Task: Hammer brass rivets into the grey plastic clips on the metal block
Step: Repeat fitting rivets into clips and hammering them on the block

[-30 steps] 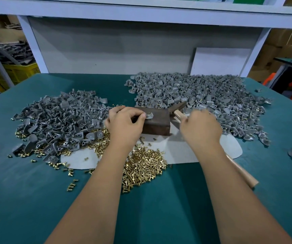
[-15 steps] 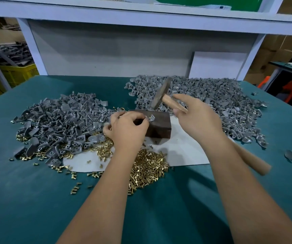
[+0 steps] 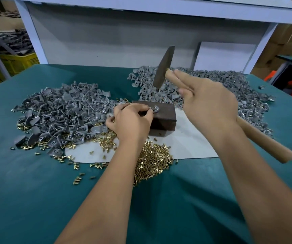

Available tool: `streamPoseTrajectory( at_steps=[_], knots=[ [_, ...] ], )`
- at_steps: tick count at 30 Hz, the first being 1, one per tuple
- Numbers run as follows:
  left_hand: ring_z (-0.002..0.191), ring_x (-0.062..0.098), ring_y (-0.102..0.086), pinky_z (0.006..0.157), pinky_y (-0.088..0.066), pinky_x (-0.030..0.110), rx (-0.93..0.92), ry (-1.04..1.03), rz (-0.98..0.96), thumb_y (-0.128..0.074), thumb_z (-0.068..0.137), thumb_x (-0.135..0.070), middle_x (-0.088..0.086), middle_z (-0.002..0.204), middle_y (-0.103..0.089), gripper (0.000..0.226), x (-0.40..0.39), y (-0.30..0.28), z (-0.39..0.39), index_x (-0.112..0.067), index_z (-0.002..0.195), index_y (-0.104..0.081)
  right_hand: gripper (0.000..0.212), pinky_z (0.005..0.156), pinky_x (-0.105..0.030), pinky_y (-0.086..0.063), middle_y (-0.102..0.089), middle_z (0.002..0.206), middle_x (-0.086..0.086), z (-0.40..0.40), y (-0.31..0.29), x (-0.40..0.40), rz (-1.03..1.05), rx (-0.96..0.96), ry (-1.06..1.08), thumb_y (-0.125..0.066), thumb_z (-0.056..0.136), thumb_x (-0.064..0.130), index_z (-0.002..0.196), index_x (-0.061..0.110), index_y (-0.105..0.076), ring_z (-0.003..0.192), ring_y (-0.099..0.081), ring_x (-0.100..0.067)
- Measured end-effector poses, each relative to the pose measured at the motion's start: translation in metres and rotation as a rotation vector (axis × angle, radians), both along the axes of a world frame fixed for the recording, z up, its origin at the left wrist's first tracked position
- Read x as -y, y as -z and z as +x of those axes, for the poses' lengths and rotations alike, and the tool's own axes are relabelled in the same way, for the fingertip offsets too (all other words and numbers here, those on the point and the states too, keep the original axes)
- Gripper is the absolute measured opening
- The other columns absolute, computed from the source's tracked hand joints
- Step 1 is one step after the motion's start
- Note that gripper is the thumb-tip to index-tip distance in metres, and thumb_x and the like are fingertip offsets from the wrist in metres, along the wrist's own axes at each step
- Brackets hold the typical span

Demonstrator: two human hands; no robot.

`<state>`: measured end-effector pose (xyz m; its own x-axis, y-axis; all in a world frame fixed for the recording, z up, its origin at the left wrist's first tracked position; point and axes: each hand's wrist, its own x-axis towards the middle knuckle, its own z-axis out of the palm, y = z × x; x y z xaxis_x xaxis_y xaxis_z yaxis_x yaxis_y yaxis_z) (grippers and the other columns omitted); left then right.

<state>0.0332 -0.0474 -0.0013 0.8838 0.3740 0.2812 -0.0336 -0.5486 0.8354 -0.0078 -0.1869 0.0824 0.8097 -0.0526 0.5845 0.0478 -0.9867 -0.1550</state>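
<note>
Hammer raised higher, right hand gripping it, left hand pinching one clip, one block

- Two bare forearms enter from the near edge of the desk, with no sleeve showing anywhere along them.
- The left hand wears no glove, ring or band, and its wrist carries no watch or strap.
- The right hand is likewise ungloved, with a bare wrist.
- The fingers of the right hand are plain, with no tape, plaster or other covering.
- Nails are too small and blurred to describe.
</note>
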Motion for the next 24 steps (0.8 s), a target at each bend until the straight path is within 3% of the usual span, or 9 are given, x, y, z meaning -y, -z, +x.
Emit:
streamPoseTrajectory(
  at_steps=[2, 4, 9, 12, 16, 18, 20, 24],
  knots=[
    [0.129, 0.008, -0.032, 0.106, -0.016, 0.046, -0.01, 0.001, 0.032, -0.069, 0.085, -0.042, -0.03, 0.088, -0.056, 0.007, -0.001, -0.001, -0.001, -0.037, 0.088, -0.073, 0.048, 0.053, -0.028, -0.04, -0.071, 0.097, 0.002, -0.003, 0.004, -0.003, -0.097, -0.098, -0.048, -0.051, 0.096, 0.032, 0.131, 0.059, -0.035, 0.078, -0.064, -0.028],
    [0.13, 0.009, -0.032, 0.104, -0.017, 0.045, -0.019, 0.0, 0.065, -0.067, 0.086, -0.044, -0.023, 0.1, -0.063, 0.015, -0.002, -0.001, -0.001, -0.037, 0.097, -0.075, 0.046, 0.054, -0.028, -0.037, -0.071, 0.098, 0.001, -0.004, 0.003, -0.004, -0.136, -0.165, -0.059, -0.051, 0.096, 0.031, 0.132, 0.057, -0.039, 0.085, -0.065, -0.028],
    [0.127, 0.009, -0.035, 0.107, -0.018, 0.049, 0.008, -0.012, 0.038, -0.068, 0.086, -0.043, -0.028, 0.086, -0.058, 0.012, -0.001, -0.001, -0.001, -0.036, 0.093, -0.076, 0.047, 0.045, -0.021, -0.021, -0.072, 0.092, 0.0, -0.001, -0.002, 0.001, -0.103, 0.006, 0.003, -0.052, 0.095, 0.032, 0.132, 0.056, -0.039, 0.071, -0.064, -0.028],
    [0.128, 0.01, -0.033, 0.107, -0.02, 0.052, -0.01, -0.01, 0.083, -0.065, 0.088, -0.044, -0.024, 0.096, -0.061, 0.016, -0.002, -0.003, -0.002, -0.037, 0.097, -0.075, 0.046, 0.055, -0.029, -0.035, -0.07, 0.1, 0.001, -0.003, 0.009, 0.003, -0.159, -0.183, -0.05, -0.05, 0.096, 0.033, 0.134, 0.056, -0.038, 0.084, -0.064, -0.027],
    [0.127, 0.011, -0.035, 0.107, -0.021, 0.052, 0.007, 0.003, 0.097, -0.064, 0.088, -0.044, -0.025, 0.088, -0.05, 0.015, -0.002, -0.003, -0.003, -0.038, 0.098, -0.075, 0.042, 0.066, -0.033, -0.044, -0.067, 0.116, 0.003, 0.012, 0.012, 0.009, 0.088, -0.121, -0.019, -0.046, 0.098, 0.037, 0.136, 0.054, -0.039, 0.1, -0.063, -0.029],
    [0.126, 0.011, -0.037, 0.107, -0.021, 0.051, 0.014, -0.001, 0.095, -0.065, 0.088, -0.044, -0.027, 0.087, -0.051, 0.013, -0.002, -0.003, -0.004, -0.039, 0.096, -0.075, 0.04, 0.065, -0.036, -0.047, -0.066, 0.113, -0.004, 0.022, 0.022, 0.011, 0.226, -0.093, 0.027, -0.042, 0.1, 0.035, 0.137, 0.05, -0.038, 0.089, -0.06, -0.03],
    [0.126, 0.012, -0.038, 0.108, -0.02, 0.052, 0.02, 0.006, 0.083, -0.065, 0.088, -0.044, -0.029, 0.085, -0.051, 0.012, -0.002, -0.002, -0.004, -0.039, 0.094, -0.075, 0.036, 0.06, -0.033, -0.04, -0.065, 0.107, -0.005, 0.027, 0.036, 0.019, 0.308, -0.116, 0.116, -0.042, 0.1, 0.031, 0.133, 0.044, -0.045, 0.078, -0.053, -0.026],
    [0.127, 0.013, -0.037, 0.109, -0.02, 0.051, 0.014, 0.027, 0.1, -0.065, 0.088, -0.044, -0.028, 0.09, -0.053, 0.013, -0.002, -0.002, -0.002, -0.038, 0.094, -0.075, 0.021, 0.061, -0.031, -0.034, -0.067, 0.092, -0.008, 0.03, 0.064, 0.04, 0.312, -0.286, 0.244, -0.045, 0.096, 0.024, 0.109, 0.028, -0.061, 0.072, -0.045, -0.027]
  ],
)
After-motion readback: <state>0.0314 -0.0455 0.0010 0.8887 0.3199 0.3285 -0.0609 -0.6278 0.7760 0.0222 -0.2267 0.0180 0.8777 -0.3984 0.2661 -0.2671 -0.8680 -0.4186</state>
